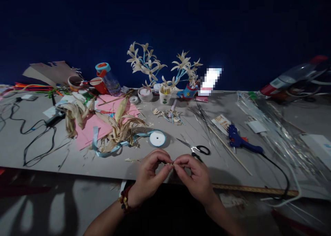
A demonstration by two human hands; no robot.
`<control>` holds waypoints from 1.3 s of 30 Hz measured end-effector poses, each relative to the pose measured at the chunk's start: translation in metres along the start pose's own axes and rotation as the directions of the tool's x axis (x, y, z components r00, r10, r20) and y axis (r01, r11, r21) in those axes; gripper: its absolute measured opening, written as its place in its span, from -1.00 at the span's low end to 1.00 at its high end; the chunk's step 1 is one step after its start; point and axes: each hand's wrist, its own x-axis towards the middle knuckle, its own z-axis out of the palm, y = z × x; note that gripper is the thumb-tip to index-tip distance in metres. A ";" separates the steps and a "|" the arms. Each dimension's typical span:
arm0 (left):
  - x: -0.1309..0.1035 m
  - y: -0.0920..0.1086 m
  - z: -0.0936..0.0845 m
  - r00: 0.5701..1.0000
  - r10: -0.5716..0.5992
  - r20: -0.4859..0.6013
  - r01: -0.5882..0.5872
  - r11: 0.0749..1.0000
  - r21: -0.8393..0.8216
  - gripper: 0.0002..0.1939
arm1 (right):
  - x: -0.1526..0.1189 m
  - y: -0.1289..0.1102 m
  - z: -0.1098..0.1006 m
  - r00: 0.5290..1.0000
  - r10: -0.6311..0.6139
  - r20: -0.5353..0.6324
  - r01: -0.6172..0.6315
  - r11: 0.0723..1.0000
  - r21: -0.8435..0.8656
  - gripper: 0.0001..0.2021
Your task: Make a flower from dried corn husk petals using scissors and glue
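My worktop [90, 165] carries two flower bunches [148, 70] at the back. At its front edge my left hand [152, 170] and right hand [195, 174] each pinch thumb to finger. Beyond are one glue gun [240, 141], one scissors [192, 147], one spool [157, 139]. One pale strip [169, 164], held between both pinches, lies lengthwise left to right, its leading end unclear.

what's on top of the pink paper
Mainly husks, plus ribbon and a stick, across parts of the pink paper. Whatever the husks cover can't be seen.
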 end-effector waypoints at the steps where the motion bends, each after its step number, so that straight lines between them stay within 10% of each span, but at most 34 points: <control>1: 0.000 0.001 0.000 1.000 0.023 -0.007 -0.023 1.000 0.017 -0.97 | 0.000 0.000 0.000 1.000 0.006 0.005 -0.006 1.000 -0.001 -0.89; 39: 0.000 0.006 -0.011 0.995 0.100 -0.007 -0.097 0.978 0.186 -0.79 | 0.003 -0.004 -0.006 1.000 -0.003 0.016 0.001 0.994 0.105 -0.92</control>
